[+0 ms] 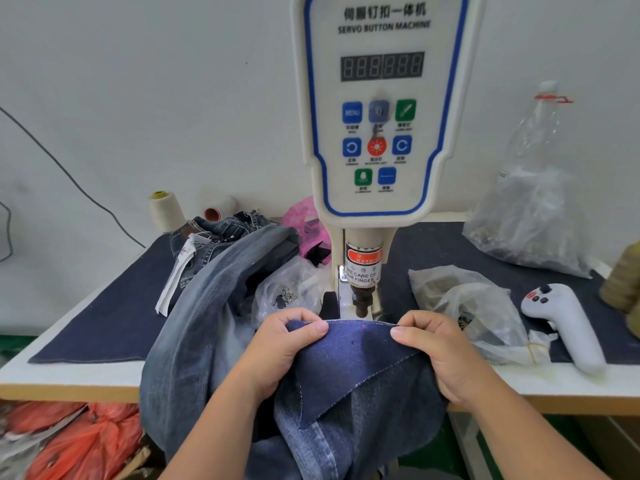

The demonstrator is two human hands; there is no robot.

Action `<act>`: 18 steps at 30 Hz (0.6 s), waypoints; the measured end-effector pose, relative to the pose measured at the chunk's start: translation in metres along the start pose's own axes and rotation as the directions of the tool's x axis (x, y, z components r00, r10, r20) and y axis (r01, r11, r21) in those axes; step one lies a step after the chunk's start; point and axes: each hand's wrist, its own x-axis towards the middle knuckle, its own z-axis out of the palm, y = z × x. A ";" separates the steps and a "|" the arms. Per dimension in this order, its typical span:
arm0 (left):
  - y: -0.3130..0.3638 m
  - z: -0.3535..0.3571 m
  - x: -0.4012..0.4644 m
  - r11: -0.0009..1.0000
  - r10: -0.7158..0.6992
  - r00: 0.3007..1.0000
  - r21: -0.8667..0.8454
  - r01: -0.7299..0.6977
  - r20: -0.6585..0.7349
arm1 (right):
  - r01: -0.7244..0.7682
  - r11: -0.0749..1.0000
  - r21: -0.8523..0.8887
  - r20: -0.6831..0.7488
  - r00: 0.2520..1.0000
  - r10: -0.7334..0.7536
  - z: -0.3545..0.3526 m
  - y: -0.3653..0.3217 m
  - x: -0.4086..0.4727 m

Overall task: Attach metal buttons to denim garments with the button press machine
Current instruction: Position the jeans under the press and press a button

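Far left, a dark cable slants down the white wall to the worktop, whose white surface carries a dark blue denim mat. Below the worktop's near left edge lie orange plastic bags. At the far side of the mat stand a cream thread cone and a second, paler cone beside it. Just right of them a folded pair of dark jeans with a white paper tag lies on the mat, and a faded light-blue denim garment drapes from there over the near edge. A clear bag of metal parts sits between this garment and the machine, with a pink bag behind it.

The left hand pinches the top edge of a dark denim piece, thumb on the near face and fingers curled behind it. This denim is held in front of the button press machine, its top edge just below the dark press head; a small red dot of light shows on the cloth near that edge. The machine's white panel has a dark number display and blue, green and red keys. The right hand pinches the same edge in the same way, at the right.

Further right, crumpled clear bags rest on the mat, a white handheld controller with dark buttons lies near the edge, and a tall clear bag leans against the wall.
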 end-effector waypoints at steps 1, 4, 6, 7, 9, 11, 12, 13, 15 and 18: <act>0.000 0.000 0.000 1.000 0.000 1.000 -0.002 0.000 0.002 | 0.000 1.000 -0.008 -0.002 1.000 0.000 0.000 0.001 0.000; 0.000 0.000 0.000 1.000 -0.015 1.000 -0.001 0.015 0.008 | -0.007 1.000 -0.008 -0.007 1.000 0.007 -0.001 0.002 0.001; 0.001 0.000 -0.001 1.000 -0.020 1.000 -0.011 0.020 0.014 | -0.009 1.000 -0.002 -0.003 1.000 0.009 -0.002 0.002 0.001; 0.001 0.000 -0.001 1.000 -0.019 1.000 -0.017 0.020 0.017 | -0.010 1.000 0.006 -0.002 1.000 0.010 -0.002 0.002 0.001; 0.002 0.000 -0.001 0.999 -0.024 1.000 -0.033 0.024 0.019 | -0.009 0.999 0.030 -0.004 1.000 0.010 -0.002 0.002 0.001; 0.002 0.000 -0.001 0.998 -0.037 0.999 -0.051 0.037 0.017 | -0.006 0.999 0.052 -0.006 1.000 0.006 -0.002 0.002 0.002; 0.002 0.000 -0.001 0.997 -0.046 0.999 -0.058 0.046 0.013 | -0.007 0.998 0.066 -0.003 1.000 0.007 -0.002 0.002 0.002; 0.001 0.000 -0.001 0.997 -0.053 0.999 -0.061 0.053 0.011 | -0.009 0.997 0.081 0.000 1.000 0.009 -0.002 0.002 0.002; 0.002 0.001 -0.001 0.996 -0.060 0.998 -0.062 0.060 0.011 | -0.011 0.996 0.092 0.005 1.000 0.011 -0.002 0.002 0.002; 0.002 0.001 -0.001 0.996 -0.062 0.998 -0.058 0.063 0.009 | -0.013 0.996 0.091 0.011 1.000 0.012 -0.003 0.003 0.003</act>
